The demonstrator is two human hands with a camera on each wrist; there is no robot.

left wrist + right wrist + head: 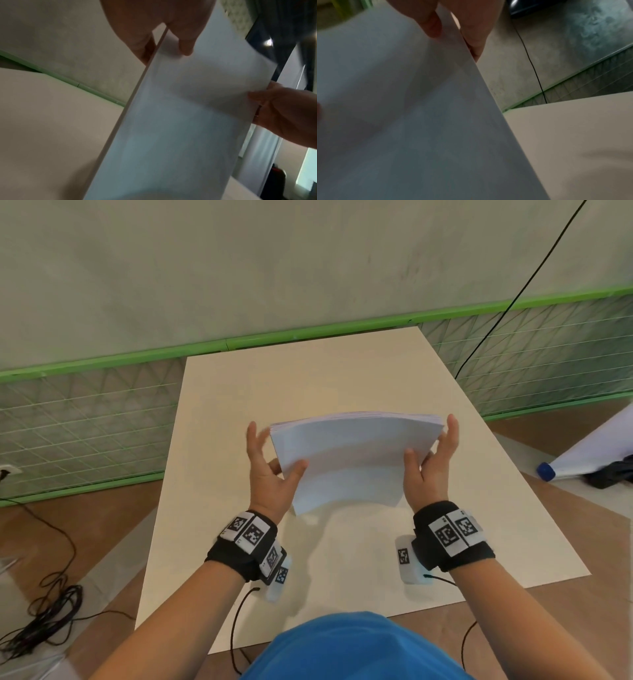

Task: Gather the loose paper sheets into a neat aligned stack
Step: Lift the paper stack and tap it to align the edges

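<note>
Both hands pinch the paper stack [352, 460] by its side edges, held up over the table [239, 392].

Our left hand [270, 474] has its thumb on the near face and fingers behind the left edge; the left wrist view shows the same grip, left hand [154, 23] at the top, thumb on the sheet. Our right hand [433, 463] mirrors it on the right edge, thumb in front, fingers behind; right wrist view confirms, right hand [453, 20] straddling the edge. We see the sheets gathered into one stack [188, 108], bowed slightly, top edges close to flush, tilted toward us. Whether the bottom edge touches the table we cannot tell. Black cable [513, 299] hangs at the wall, more cables [48, 607] on the floor left.
</note>
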